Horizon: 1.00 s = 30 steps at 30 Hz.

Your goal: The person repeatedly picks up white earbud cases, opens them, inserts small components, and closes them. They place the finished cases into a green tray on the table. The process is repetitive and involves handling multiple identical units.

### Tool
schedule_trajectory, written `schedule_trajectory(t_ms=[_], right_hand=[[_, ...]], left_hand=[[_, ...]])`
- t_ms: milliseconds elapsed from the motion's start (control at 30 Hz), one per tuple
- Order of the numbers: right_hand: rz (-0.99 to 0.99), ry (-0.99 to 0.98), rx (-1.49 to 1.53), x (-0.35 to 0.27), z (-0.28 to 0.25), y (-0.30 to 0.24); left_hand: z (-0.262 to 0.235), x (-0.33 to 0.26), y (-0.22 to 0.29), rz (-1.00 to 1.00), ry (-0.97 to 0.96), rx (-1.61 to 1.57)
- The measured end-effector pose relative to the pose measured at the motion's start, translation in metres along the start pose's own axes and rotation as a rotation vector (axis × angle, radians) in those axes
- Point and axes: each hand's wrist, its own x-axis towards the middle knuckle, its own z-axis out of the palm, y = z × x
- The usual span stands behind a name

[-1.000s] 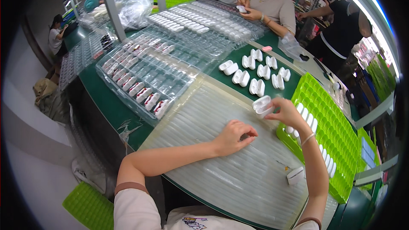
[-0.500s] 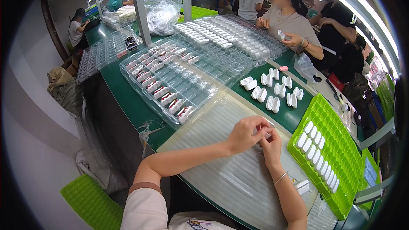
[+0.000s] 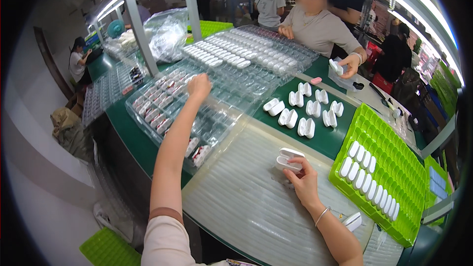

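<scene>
clear blister trays [image 3: 197,113] stacked left; plastic bags [image 3: 167,34] behind.

- The left hand [image 3: 199,86] reaches out over a clear blister tray [image 3: 170,106] of small parts.
- The right hand [image 3: 303,182] grips an open white case [image 3: 288,159] above the ribbed mat [image 3: 246,202].
- A green grid tray [image 3: 389,167] sits just to the right.

- The open case [image 3: 288,159] is white.
- The grid tray [image 3: 394,177] is bright green, its row of cases white.
- The table [image 3: 327,140] is dark green.
- The blister trays [image 3: 172,103] are clear, with red-and-white parts.
</scene>
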Motion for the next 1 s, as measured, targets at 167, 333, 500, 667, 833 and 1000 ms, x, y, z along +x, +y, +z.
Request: schedule_trajectory(t_ms=[167, 333, 500, 667, 833, 1000], right_hand=[[-0.005, -0.03, -0.101, 0.001, -0.01, -0.001], [-0.014, -0.068, -0.068, 0.0, -0.01, -0.001], [-0.024, -0.06, -0.05, 0.0, -0.009, -0.001], [-0.049, -0.054, -0.051, 0.0, -0.003, -0.004], [-0.031, 0.012, -0.011, 0.001, -0.012, -0.004], [-0.09, 0.016, 0.047, -0.011, -0.022, 0.008]], left_hand=[[0.017, 0.012, 0.012, -0.11, -0.133, 0.267], [0.032, 0.017, 0.008, -0.05, -0.071, 0.446], [0.028, 0.015, 0.007, -0.042, 0.129, 0.336], [-0.014, -0.017, 0.038, -0.12, 0.119, -0.663], [-0.066, -0.139, 0.149, -0.06, -0.351, -1.253], [-0.088, -0.229, 0.195, 0.194, -0.452, -1.285]])
